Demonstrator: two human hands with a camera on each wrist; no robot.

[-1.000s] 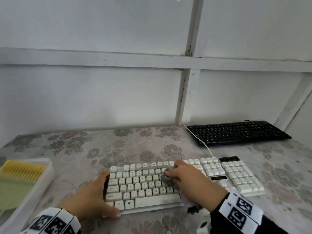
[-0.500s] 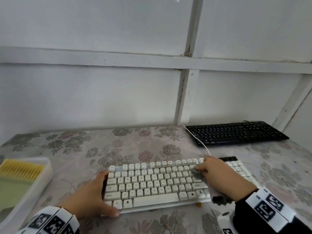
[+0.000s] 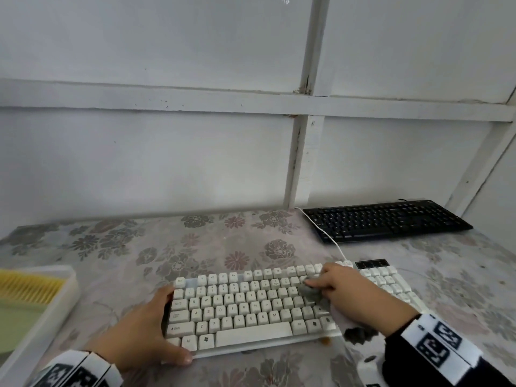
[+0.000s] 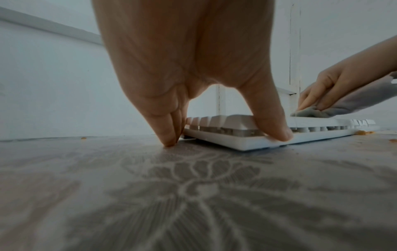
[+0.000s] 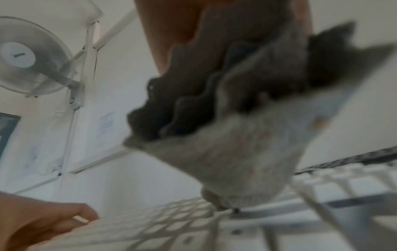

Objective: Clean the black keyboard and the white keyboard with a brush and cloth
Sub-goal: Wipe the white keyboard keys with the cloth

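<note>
The white keyboard (image 3: 245,305) sat braced at its left corner by the left hand (image 3: 139,336), thumb spread from straight fingers. The right hand (image 3: 351,294), clutching a grey cloth (image 3: 311,293), had swept right, then partway back, suggesting wiping was under way. The black keyboard (image 3: 385,219) lay beyond it.

A white plastic tray (image 3: 60,308) holding a yellow-bristled brush (image 3: 28,286) is cut off at left. The right hand (image 3: 351,297) hides most of a crumpled grey cloth (image 3: 308,291) and some keys of the white keyboard (image 3: 237,305). Legends on the black keyboard (image 3: 385,220) are illegibly small.
</note>
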